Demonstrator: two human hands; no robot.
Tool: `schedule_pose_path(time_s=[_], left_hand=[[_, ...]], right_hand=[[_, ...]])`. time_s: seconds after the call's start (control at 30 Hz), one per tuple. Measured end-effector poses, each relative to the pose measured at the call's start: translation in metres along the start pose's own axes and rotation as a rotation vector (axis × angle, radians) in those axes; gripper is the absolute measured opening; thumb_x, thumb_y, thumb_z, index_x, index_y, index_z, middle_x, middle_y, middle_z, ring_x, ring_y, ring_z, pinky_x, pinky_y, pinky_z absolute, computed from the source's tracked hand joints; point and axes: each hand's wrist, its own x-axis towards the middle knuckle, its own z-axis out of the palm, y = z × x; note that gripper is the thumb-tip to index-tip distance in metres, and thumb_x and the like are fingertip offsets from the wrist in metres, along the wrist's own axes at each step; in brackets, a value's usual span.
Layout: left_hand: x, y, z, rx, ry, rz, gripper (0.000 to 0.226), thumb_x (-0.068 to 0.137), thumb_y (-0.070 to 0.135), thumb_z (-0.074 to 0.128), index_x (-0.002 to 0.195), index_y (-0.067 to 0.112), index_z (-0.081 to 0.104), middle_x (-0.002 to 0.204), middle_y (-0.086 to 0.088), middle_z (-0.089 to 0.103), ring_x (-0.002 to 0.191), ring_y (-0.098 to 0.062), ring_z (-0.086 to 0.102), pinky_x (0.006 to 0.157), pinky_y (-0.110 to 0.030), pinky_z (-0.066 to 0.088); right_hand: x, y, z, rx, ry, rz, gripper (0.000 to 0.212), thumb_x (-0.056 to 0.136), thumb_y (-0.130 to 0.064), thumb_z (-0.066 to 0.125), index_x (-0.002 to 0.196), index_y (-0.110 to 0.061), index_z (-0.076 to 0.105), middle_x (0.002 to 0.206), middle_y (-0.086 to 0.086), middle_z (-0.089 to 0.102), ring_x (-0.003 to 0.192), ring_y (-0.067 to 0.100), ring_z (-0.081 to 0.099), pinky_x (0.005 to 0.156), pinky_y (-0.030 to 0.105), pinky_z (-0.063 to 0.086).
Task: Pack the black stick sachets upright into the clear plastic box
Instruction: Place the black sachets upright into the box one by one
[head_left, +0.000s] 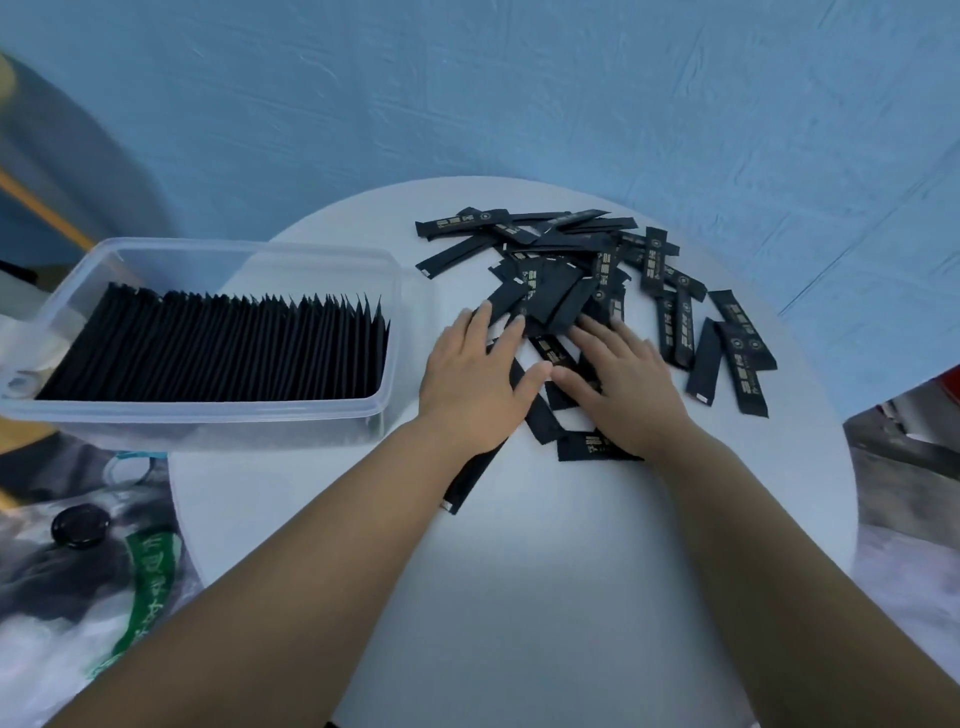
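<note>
box (218, 260) left, loose sachets (670, 270) right

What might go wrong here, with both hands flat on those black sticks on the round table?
1. The clear plastic box seems to stick out past the left edge of the table; a bump might tip it and spill the packed sachets.
2. The left hand and right hand press flat on the loose sachets; sweeping them could push the outer ones by the right edge off the table.
3. The box looks nearly full, so more may not fit upright.
</note>
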Motion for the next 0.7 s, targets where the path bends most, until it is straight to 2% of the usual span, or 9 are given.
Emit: schedule_pose_path(time_s=[0.1,0.17,0.23,0.3,0.37,0.43,0.5,0.63,0.7], left_hand=[[-0.012,0.002,0.003,0.004,-0.039,0.106,0.06,0.097,0.055,0.022,0.15,0.028,0.016,0.16,0.001,0.004,0.145,-0.015,0.0,0.116,-0.03,0.002],[-0.027,0.006,0.002,-0.065,-0.043,0.17,0.057,0.097,0.053,0.026,0.149,0.029,0.022,0.158,0.005,0.012,0.143,-0.011,0.006,0.114,-0.027,0.008],[-0.034,0.008,-0.002,-0.134,-0.048,0.194,0.055,0.097,0.051,0.029,0.148,0.031,0.024,0.156,0.008,0.016,0.143,-0.01,0.007,0.114,-0.028,0.013],[-0.028,0.01,-0.008,-0.159,-0.037,0.192,0.055,0.097,0.05,0.028,0.149,0.032,0.021,0.157,0.008,0.012,0.144,-0.01,0.002,0.116,-0.03,0.01],[-0.013,0.015,-0.012,-0.163,-0.045,0.168,0.057,0.096,0.053,0.026,0.149,0.038,0.013,0.159,0.008,0.002,0.145,-0.012,-0.007,0.117,-0.034,0.004],[-0.001,0.02,-0.01,-0.114,-0.116,0.173,0.057,0.095,0.057,0.024,0.148,0.044,0.006,0.159,0.008,-0.008,0.145,-0.015,-0.013,0.117,-0.037,-0.001],[0.003,0.025,-0.002,-0.047,-0.183,0.216,0.055,0.095,0.058,0.024,0.147,0.046,0.011,0.159,0.007,-0.01,0.146,-0.018,-0.011,0.117,-0.038,-0.003],[-0.009,0.025,0.002,-0.106,-0.208,0.292,0.047,0.095,0.055,0.028,0.141,0.045,0.033,0.159,0.012,-0.001,0.145,-0.015,-0.002,0.117,-0.036,0.006],[-0.02,0.024,0.0,-0.154,-0.245,0.337,0.045,0.094,0.054,0.031,0.138,0.046,0.039,0.158,0.015,0.005,0.145,-0.011,-0.001,0.117,-0.036,0.008]], right_hand=[[-0.016,0.001,-0.006,0.059,-0.018,-0.064,0.061,0.09,-0.057,0.038,0.141,-0.023,0.039,0.152,-0.01,0.026,0.144,0.012,0.01,0.118,0.038,0.008],[-0.033,0.006,-0.013,0.261,0.023,-0.054,0.046,0.088,-0.051,0.049,0.126,-0.025,0.054,0.133,-0.018,0.04,0.131,0.005,0.032,0.109,0.025,0.024],[-0.042,0.013,-0.02,0.466,0.178,0.026,0.026,0.086,-0.046,0.054,0.099,-0.024,0.06,0.113,-0.018,0.052,0.104,0.0,0.049,0.091,0.021,0.037],[-0.039,0.027,-0.026,0.459,0.392,0.13,0.023,0.087,-0.041,0.054,0.091,-0.019,0.056,0.101,-0.008,0.054,0.095,0.006,0.05,0.086,0.026,0.04],[-0.026,0.045,-0.029,0.311,0.41,0.248,0.034,0.09,-0.043,0.051,0.112,-0.018,0.056,0.122,0.001,0.05,0.119,0.019,0.042,0.103,0.035,0.033],[-0.014,0.061,-0.027,0.178,0.245,0.367,0.053,0.092,-0.054,0.042,0.137,-0.027,0.041,0.15,0.006,0.027,0.141,0.026,0.016,0.116,0.044,0.013],[-0.01,0.072,-0.022,0.112,0.094,0.431,0.06,0.091,-0.061,0.032,0.145,-0.035,0.027,0.158,0.004,0.01,0.145,0.028,0.002,0.117,0.047,0.003],[-0.021,0.067,-0.02,0.122,0.018,0.287,0.056,0.093,-0.058,0.03,0.144,-0.035,0.029,0.157,-0.003,0.015,0.145,0.022,0.004,0.118,0.044,0.004],[-0.034,0.063,-0.023,0.217,0.028,0.177,0.046,0.095,-0.05,0.036,0.137,-0.032,0.044,0.151,-0.006,0.03,0.141,0.016,0.02,0.116,0.037,0.016]])
